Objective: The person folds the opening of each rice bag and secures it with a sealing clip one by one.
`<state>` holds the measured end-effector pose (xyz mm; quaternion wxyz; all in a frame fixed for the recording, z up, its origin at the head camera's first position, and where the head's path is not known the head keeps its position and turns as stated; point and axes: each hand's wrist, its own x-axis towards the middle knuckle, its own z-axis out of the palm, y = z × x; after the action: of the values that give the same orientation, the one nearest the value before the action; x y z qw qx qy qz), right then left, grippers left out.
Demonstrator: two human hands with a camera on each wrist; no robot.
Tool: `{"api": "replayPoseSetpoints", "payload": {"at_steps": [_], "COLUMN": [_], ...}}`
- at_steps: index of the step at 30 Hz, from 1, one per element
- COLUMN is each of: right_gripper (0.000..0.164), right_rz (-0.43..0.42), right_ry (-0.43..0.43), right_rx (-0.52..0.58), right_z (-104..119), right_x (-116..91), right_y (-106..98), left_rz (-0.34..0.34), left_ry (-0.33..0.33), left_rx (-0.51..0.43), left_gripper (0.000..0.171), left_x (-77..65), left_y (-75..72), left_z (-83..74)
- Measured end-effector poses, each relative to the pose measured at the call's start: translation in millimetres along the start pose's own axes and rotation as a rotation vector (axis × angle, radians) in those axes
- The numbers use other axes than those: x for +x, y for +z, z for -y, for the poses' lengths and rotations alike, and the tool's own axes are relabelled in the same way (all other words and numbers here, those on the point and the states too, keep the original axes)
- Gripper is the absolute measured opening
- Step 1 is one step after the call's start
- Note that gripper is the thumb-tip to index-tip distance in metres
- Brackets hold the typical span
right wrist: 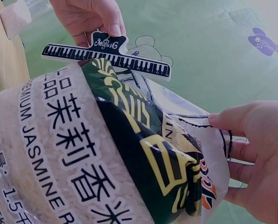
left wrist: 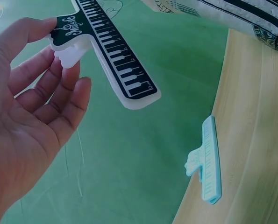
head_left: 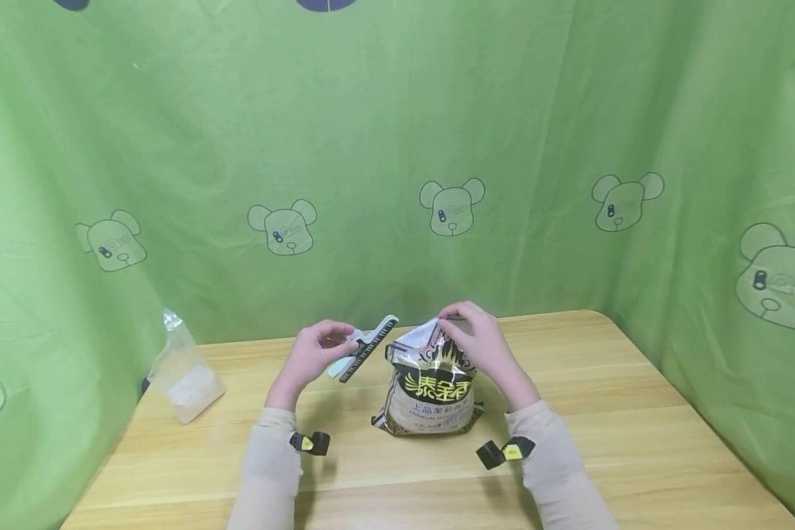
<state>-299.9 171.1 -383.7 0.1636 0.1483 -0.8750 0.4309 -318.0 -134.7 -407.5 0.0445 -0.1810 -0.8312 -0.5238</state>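
1. Two bags are on the wooden table (head_left: pixel 636 412): a printed rice bag (head_left: pixel 430 390) standing upright near the middle, and a clear plastic bag (head_left: pixel 184 375) at the far left edge, well apart from it.
2. Two clips show. One is white with a black piano-keyboard print, the piano clip (head_left: pixel 369 347); the other is a pale blue clip (left wrist: pixel 209 165) lying on the table near its edge, seen plainly only from the left wrist.
3. Two hands are at work, held apart on either side of the rice bag's top, each with a small black and yellow tag at the wrist.
4. The rice bag is see-through in its lower half, and pale rice grains fill it. The clear plastic bag holds something white in its bottom; what it is I cannot tell.
5. The rice bag has a dark band with yellow characters and the words "PREMIUM JASMINE" down its side. Its top is crumpled and gathered.
6. The left hand (head_left: pixel 314 353) pinches the handle of the piano clip between thumb and fingers, holding it in the air just left of the bag's top.
7. The right hand (head_left: pixel 480 342) pinches the bag's gathered top edge with thumb and fingertips.
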Motion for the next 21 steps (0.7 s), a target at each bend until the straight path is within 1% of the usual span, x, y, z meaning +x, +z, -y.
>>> {"api": "replayPoseSetpoints", "payload": {"at_steps": [5, 9, 12, 16, 21], "right_gripper": [0.02, 0.02, 0.02, 0.02, 0.02], "right_rz": [0.0, -0.002, 0.0, 0.002, 0.002], "right_ry": [0.002, 0.0, 0.001, 0.0, 0.003], "right_rx": [0.004, 0.005, 0.009, 0.011, 0.008], "right_z": [1.1, 1.8, 1.8, 1.1, 1.6], "right_x": [-0.6, -0.6, -0.4, -0.2, 0.2], "right_y": [-0.6, -0.9, -1.1, -0.9, -1.3], "left_rz": [0.014, 0.001, -0.007, -0.009, -0.013], "left_ry": [0.031, 0.053, 0.092, 0.164, 0.212], "left_rx": [0.025, 0.049, 0.069, 0.094, 0.126], "left_gripper": [0.033, 0.03, 0.029, 0.029, 0.028], "left_x": [-1.3, -1.1, -1.5, -2.1, -2.7], "left_y": [-0.1, 0.8, 2.1, 4.2, 5.9], "left_z": [-1.2, -1.9, -4.7, -9.2, -12.2]}}
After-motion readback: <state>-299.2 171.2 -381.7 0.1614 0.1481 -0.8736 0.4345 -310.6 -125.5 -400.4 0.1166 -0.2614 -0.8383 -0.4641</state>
